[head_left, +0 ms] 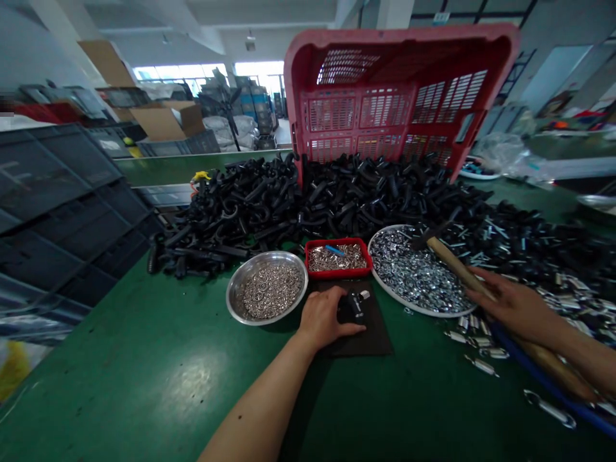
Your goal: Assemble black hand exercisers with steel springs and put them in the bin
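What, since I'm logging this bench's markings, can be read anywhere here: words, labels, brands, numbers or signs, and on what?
"F", apparently: faint pale letter on the grey crate at left.
White sign up high: too small to read.
Whitish label on a background bin: unreadable.

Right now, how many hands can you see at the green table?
2. The left hand is at a black part on the dark pad. The right hand grips a hammer by its wooden handle. Others could be hidden behind the piles.
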The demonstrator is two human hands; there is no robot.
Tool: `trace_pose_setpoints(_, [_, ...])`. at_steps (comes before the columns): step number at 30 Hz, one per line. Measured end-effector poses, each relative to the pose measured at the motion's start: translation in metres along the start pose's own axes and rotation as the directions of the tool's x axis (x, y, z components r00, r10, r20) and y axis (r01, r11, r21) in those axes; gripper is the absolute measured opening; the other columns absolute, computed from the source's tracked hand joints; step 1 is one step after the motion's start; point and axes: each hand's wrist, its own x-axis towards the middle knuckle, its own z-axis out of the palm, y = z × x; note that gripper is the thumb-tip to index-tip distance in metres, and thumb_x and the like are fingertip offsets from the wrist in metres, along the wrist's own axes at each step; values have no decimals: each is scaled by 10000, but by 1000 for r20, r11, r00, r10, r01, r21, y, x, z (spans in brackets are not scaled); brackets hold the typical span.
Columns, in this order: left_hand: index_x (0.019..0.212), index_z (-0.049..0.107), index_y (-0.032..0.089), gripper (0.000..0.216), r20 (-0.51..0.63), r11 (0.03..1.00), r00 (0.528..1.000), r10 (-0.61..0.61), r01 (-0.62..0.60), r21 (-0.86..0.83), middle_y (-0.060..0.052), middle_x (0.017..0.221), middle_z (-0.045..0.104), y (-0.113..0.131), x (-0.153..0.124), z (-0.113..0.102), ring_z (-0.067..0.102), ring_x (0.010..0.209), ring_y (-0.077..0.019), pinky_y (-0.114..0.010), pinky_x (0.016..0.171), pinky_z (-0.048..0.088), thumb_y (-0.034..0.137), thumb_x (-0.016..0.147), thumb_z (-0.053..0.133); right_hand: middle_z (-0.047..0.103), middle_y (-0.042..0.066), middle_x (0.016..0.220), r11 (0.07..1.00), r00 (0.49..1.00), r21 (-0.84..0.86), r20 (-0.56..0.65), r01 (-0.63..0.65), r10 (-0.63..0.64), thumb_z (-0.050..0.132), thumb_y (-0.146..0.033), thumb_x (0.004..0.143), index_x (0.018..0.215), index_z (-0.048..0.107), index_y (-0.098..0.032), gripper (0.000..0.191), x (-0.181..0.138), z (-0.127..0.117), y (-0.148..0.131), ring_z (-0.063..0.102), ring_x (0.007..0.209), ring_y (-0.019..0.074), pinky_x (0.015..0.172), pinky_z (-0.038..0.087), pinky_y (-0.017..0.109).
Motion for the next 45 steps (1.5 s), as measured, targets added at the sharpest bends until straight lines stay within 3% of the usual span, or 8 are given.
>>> trace_pose_setpoints(5, [986,454,195,652,-131,981,988,-84,59,-183,-42,924,607,11,-3,-2,595,799,-205,-333,695,469,637,544,642,601,145,1033,994,971,-55,-215,94,-104,620,-452,596,933,660,-224,409,4,8,-15,494,977,402,808,355,509])
trace_pose_setpoints(8, [965,447,198,627,-233,974,967,-107,55,-220,-51,949,596,24,-4,-1,592,858,-211,-342,738,483,602,540,670,614,74,1037,919,999,393,47,-21,3,646,-505,593,917,656,-257,408,-24,41,-81,539,920,308,753,429,419])
trace_pose_setpoints(10, [971,444,195,610,-277,979,956,-98,43,-198,-58,937,594,32,-5,5,596,841,-212,-345,720,496,573,554,680,656,61,908,636,927,734,367,-239,-75,614,-540,631,868,651,-221,400,-38,68,-129,578,820,246,660,460,346])
trace_pose_setpoints(15, [1062,420,179,499,-333,992,940,-67,28,-119,-115,1088,547,47,-14,22,550,987,-235,-373,788,492,407,680,646,627,-19,687,16,939,942,332,-335,94,679,-459,616,786,580,-200,325,-37,114,-188,570,614,136,519,431,227])
trace_pose_setpoints(21, [1060,520,222,389,96,999,995,-34,37,-26,-78,1000,611,35,7,-16,578,910,-241,-368,760,482,460,752,524,537,-47,598,169,930,922,318,-349,185,667,-459,637,797,547,-201,326,-18,126,-160,447,454,76,352,299,169])
trace_pose_setpoints(27, [1203,461,259,416,-190,866,895,-404,441,235,-83,1156,538,-50,105,-82,522,1049,-240,-348,849,411,285,791,514,585,-29,675,284,932,888,355,-362,77,632,-489,666,794,558,-199,326,-15,130,-157,481,516,82,389,323,158])
trace_pose_setpoints(34, [1166,524,189,439,-188,840,844,-503,528,126,-119,1132,575,-118,186,-75,537,1053,-225,-303,861,416,421,794,499,640,-6,771,337,933,872,357,-354,56,596,-505,693,841,592,-214,326,-15,134,-153,564,645,131,475,433,190])
trace_pose_setpoints(45, [886,602,174,199,26,778,779,-627,628,-35,-30,799,667,-154,142,-121,627,707,-124,-192,595,473,247,702,586,635,-6,791,342,921,862,387,-375,36,574,-522,709,830,565,-219,326,-15,136,-149,568,669,137,505,445,199])
